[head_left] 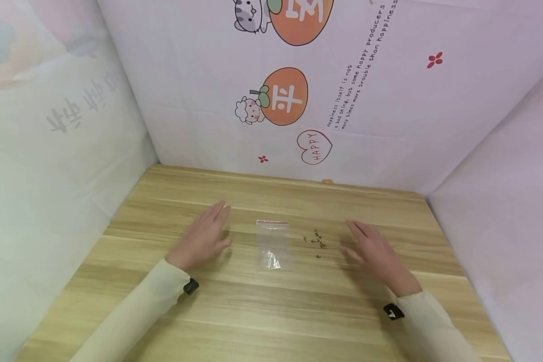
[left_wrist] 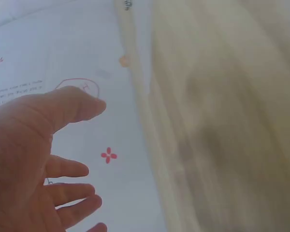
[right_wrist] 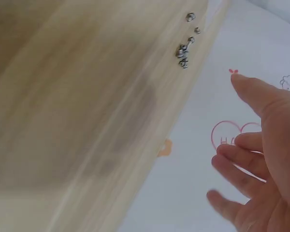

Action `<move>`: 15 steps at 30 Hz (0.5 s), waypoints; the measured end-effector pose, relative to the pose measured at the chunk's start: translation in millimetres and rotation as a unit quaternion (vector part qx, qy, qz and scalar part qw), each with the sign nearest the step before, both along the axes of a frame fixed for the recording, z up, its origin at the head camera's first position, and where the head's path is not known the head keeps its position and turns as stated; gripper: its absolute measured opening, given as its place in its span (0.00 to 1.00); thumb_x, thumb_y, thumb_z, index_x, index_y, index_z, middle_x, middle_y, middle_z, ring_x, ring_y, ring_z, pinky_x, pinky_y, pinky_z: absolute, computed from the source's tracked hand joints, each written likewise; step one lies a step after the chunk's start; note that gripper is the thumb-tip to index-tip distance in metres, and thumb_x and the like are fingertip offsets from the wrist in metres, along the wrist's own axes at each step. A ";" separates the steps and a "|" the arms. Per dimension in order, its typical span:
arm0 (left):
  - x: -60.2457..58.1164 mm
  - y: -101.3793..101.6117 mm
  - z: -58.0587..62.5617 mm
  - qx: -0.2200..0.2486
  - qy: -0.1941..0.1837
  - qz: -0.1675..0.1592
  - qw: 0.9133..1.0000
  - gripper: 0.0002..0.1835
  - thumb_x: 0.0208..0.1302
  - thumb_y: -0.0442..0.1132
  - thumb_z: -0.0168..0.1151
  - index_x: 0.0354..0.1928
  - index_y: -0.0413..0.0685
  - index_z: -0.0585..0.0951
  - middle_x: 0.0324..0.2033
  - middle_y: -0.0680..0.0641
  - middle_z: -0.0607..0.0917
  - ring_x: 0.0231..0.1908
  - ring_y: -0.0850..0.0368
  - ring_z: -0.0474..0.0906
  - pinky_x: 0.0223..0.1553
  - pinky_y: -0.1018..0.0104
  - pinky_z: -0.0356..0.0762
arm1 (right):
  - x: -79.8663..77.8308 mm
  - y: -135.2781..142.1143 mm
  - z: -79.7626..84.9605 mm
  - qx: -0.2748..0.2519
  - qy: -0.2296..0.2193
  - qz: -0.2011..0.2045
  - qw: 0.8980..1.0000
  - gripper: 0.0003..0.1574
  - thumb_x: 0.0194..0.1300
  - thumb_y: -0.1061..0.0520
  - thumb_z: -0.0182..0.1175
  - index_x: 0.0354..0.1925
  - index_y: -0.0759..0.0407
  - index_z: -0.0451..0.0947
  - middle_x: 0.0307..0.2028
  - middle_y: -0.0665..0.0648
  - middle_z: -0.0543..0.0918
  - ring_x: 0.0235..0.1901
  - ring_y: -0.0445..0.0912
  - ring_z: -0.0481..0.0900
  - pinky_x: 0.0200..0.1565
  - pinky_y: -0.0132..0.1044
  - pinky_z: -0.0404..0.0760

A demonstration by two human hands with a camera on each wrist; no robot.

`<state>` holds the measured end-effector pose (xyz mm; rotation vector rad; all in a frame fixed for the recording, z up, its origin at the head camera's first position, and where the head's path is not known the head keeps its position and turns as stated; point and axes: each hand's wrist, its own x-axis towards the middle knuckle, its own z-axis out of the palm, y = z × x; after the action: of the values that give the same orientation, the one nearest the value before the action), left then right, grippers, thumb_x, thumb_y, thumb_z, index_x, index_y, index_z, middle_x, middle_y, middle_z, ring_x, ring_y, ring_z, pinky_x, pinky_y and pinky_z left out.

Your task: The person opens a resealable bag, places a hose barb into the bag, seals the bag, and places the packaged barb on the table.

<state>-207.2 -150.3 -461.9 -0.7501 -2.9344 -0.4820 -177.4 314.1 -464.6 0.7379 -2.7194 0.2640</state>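
Observation:
A clear zip-lock bag [head_left: 273, 246] lies flat on the wooden table, its red-lined seal toward the back. Just right of it several small metal pieces [head_left: 317, 241] are scattered; the right wrist view shows them as shiny silvery bits [right_wrist: 182, 51], too small to name. My left hand [head_left: 204, 236] hovers left of the bag, fingers loosely extended and thumb apart, holding nothing. On the other side, my right hand [head_left: 374, 251] is held near the metal pieces, its fingers also spread and relaxed, with nothing in them.
Behind the wooden table [head_left: 262, 311] rises a white printed sheet [head_left: 199, 100] with orange drawings and lettering. White side walls [head_left: 63, 166] border the table left and right. Each wrist wears a black device, such as the one on the right [head_left: 393, 311].

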 end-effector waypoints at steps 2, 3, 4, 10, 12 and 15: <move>-5.7 4.3 5.3 0.019 0.015 -0.004 1.000 0.43 0.70 0.45 0.68 0.79 0.33 0.61 0.79 0.32 0.63 0.78 0.35 0.62 0.78 0.38 0.64 | -3.9 -3.7 2.9 -0.013 0.021 0.021 0.999 0.50 0.59 0.54 0.79 0.71 0.74 0.70 0.62 0.74 0.80 0.61 0.68 0.80 0.63 0.62 0.81; -8.4 6.6 7.8 0.027 0.024 -0.007 0.999 0.41 0.70 0.44 0.68 0.78 0.32 0.63 0.77 0.32 0.66 0.77 0.36 0.64 0.77 0.40 0.66 | -5.6 -6.0 4.9 -0.019 0.022 0.027 0.999 0.49 0.58 0.55 0.80 0.70 0.73 0.71 0.61 0.74 0.81 0.61 0.67 0.81 0.62 0.61 0.82; -10.9 9.0 10.6 0.033 0.030 -0.009 0.999 0.40 0.69 0.43 0.68 0.77 0.33 0.65 0.76 0.33 0.69 0.76 0.36 0.66 0.76 0.41 0.68 | -7.0 -8.7 7.4 -0.024 0.020 0.033 0.999 0.49 0.57 0.55 0.80 0.70 0.73 0.72 0.60 0.73 0.82 0.60 0.67 0.81 0.61 0.61 0.83; -23.5 27.9 25.7 0.086 0.023 -0.021 0.996 0.35 0.69 0.39 0.67 0.75 0.36 0.70 0.72 0.36 0.74 0.74 0.40 0.69 0.76 0.45 0.69 | -18.2 -31.1 25.9 -0.020 -0.046 0.041 0.998 0.43 0.62 0.53 0.78 0.68 0.70 0.75 0.59 0.71 0.83 0.60 0.66 0.82 0.61 0.60 0.83; -29.2 35.3 27.6 0.091 0.023 -0.027 0.995 0.34 0.68 0.38 0.68 0.74 0.36 0.71 0.71 0.37 0.76 0.73 0.40 0.70 0.76 0.46 0.70 | -23.5 -39.5 31.4 -0.012 -0.069 0.045 0.996 0.42 0.63 0.52 0.77 0.68 0.70 0.75 0.60 0.70 0.84 0.61 0.65 0.83 0.62 0.59 0.83; -36.7 45.8 27.9 0.088 0.014 -0.038 0.995 0.33 0.68 0.39 0.68 0.73 0.36 0.72 0.70 0.38 0.77 0.72 0.40 0.71 0.76 0.46 0.70 | -32.2 -51.5 36.3 0.001 -0.085 0.063 0.994 0.40 0.64 0.52 0.77 0.67 0.69 0.77 0.59 0.69 0.85 0.59 0.62 0.84 0.61 0.56 0.84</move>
<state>-243.9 -104.5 -434.0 -0.8412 -2.7980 -0.7198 -209.7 262.6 -428.3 0.9277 -2.8368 0.3685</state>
